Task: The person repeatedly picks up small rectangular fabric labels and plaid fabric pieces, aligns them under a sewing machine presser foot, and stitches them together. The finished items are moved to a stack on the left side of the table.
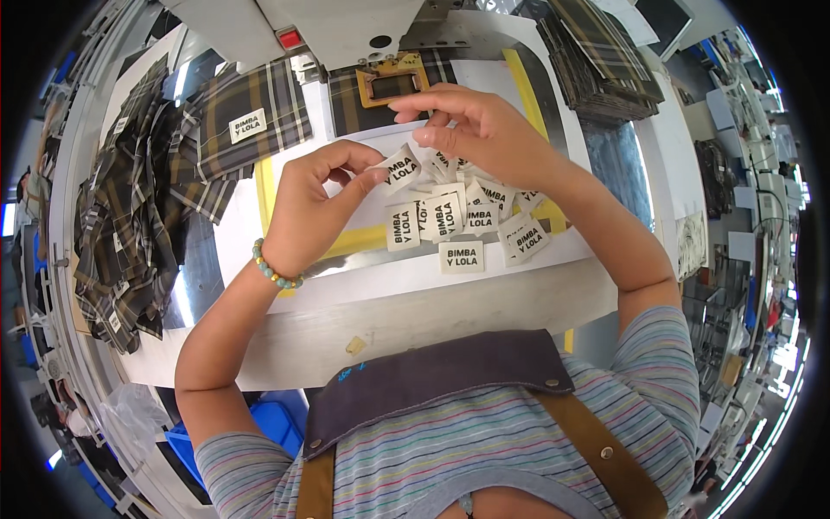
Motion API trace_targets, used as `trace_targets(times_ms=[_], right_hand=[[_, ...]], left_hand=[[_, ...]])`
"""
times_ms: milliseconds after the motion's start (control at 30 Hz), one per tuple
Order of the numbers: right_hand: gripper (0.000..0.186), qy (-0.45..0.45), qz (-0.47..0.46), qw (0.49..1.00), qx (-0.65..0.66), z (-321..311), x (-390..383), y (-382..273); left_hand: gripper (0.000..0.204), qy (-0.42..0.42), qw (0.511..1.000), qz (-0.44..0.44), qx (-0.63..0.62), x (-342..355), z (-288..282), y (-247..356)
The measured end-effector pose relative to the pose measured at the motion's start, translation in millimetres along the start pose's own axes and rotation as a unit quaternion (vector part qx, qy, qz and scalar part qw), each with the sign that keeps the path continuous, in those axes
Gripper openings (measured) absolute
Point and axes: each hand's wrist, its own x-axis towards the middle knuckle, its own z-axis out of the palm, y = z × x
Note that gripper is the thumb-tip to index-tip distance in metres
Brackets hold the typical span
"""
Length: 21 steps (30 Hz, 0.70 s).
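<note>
Between thumb and fingertips, my left hand (316,195) pinches a white fabric label (401,164) with dark lettering. My right hand (497,134) hovers just above and right of that label, its index finger stretched out and thumb apart, with nothing visible in it. Under and in front of my hands lies a loose pile of similar labels (445,216); part of it is hidden by my right hand. Beyond my fingers, a yellow-brown clamp frame (364,89) rests on a dark plaid fabric piece (342,114) below the sewing machine head (320,26).
At the left, a plaid piece bearing a label (281,95) lies beside a heap of plaid pieces (130,233) hanging toward the table edge. A stack of plaid pieces (605,78) stands at the far right. Yellow tape (529,91) borders the work surface. A blue bin (281,424) sits below.
</note>
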Motion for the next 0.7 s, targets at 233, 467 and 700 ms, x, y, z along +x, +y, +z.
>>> trace_targets(times_ms=[233, 467, 700], right_hand=[[0.016, -0.059, 0.021, 0.997, -0.038, -5, 0, 8], [0.015, 0.020, 0.089, 0.995, -0.041, -34, 30, 20], [0.026, 0.010, 0.131, 0.988, -0.083, -70, 93, 64]], left_hand=[[0.014, -0.021, 0.998, 0.033, 0.050, 3, 1, -2], [0.054, -0.040, 0.929, 0.217, 0.298, 15, -19, -7], [0.067, -0.138, 0.915, 0.204, 0.321, -10, -5, -22]])
